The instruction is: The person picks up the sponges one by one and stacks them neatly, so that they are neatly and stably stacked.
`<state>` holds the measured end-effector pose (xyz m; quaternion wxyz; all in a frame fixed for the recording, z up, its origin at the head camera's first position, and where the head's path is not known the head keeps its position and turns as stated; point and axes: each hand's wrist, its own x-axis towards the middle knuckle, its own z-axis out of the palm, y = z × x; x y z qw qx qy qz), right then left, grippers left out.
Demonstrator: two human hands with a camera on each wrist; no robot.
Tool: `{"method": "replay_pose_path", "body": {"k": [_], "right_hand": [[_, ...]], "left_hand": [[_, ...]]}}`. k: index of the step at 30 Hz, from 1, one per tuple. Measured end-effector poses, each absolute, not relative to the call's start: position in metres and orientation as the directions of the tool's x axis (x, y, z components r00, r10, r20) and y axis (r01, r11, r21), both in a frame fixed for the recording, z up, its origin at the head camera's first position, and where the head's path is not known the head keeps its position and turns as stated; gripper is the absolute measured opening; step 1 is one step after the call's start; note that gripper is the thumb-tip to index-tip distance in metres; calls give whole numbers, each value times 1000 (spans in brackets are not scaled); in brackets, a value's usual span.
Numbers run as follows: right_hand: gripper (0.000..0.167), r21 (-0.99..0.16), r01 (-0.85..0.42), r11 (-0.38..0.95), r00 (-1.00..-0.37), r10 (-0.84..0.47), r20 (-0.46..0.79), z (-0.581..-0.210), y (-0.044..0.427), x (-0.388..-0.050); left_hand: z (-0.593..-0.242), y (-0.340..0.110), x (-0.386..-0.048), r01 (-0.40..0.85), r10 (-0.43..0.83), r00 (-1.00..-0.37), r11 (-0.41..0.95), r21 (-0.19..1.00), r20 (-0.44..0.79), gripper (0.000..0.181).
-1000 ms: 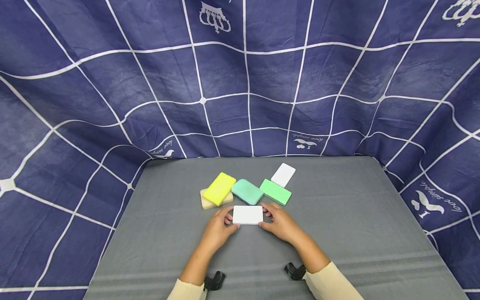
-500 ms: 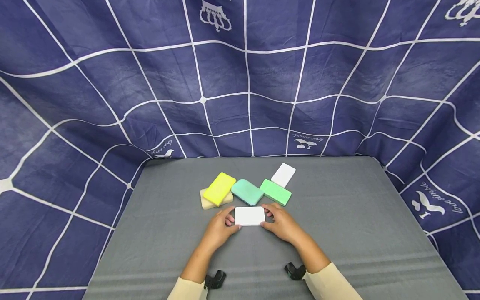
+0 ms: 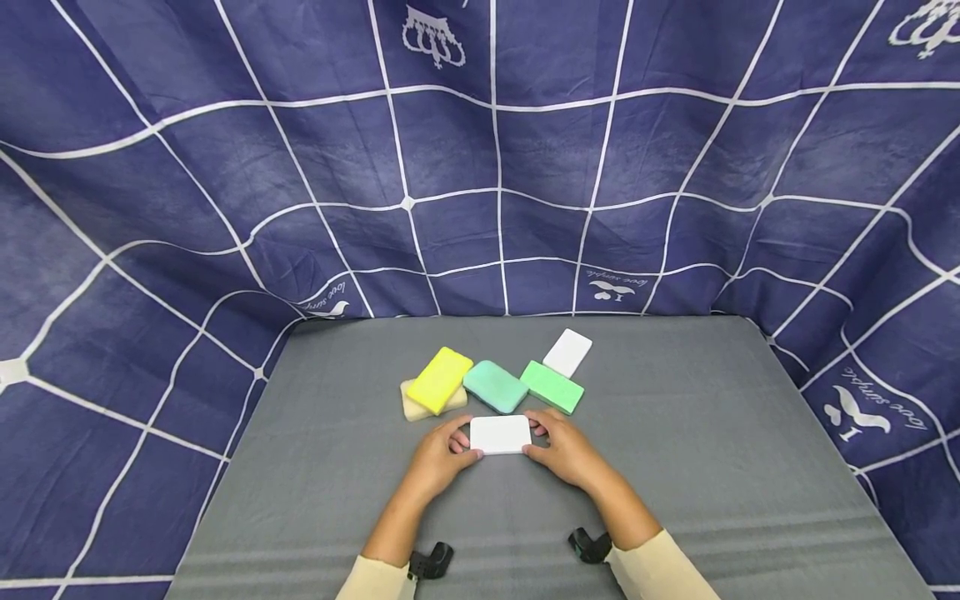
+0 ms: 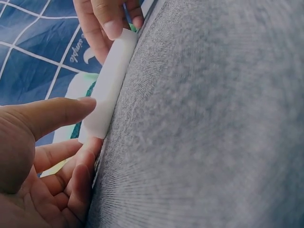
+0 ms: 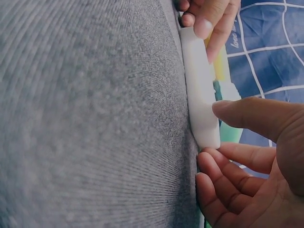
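A white rectangular sponge lies flat on the grey cloth, its long side running left to right. My left hand holds its left end, with the thumb at the near edge and the fingers at the far corner. At the opposite end my right hand grips it the same way. In the left wrist view the sponge rests along the cloth between both hands. The right wrist view also shows the sponge, the right thumb pressed against its side.
Just beyond lie a teal sponge, a green sponge and another white sponge. A yellow sponge overlaps a beige sponge at the left. Blue gridded curtain surrounds the grey table.
Between both hands, the white sponge has shifted slightly to the right and a little nearer. The other sponges stay where they were.
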<state>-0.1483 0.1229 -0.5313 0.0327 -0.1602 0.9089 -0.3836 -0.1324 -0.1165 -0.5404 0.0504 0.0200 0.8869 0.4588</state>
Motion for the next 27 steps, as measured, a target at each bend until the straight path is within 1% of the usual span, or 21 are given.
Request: {"method": "replay_pose_path", "body": {"k": [5,17,22,27], "right_hand": [[49,-708,-269,653,-947,-314,70,-532,122,-148],[51,-775,-173,607,-976,-214,50,-527,121,-151],[52,-800,-168,576,-980,-183,75,-523,120,-155],[54,-795,-185,577,-981,-159,113,-520,118,-159]], "left_hand": [[-542,-116,-132,-21,69,-995,581,814,-75,56],[-541,-117,-132,-12,82,-994,572,820,-72,58],[-542,-118,-132,-5,89,-994,577,817,-70,59],[-541,-118,-133,-8,88,-994,578,816,-72,59]]}}
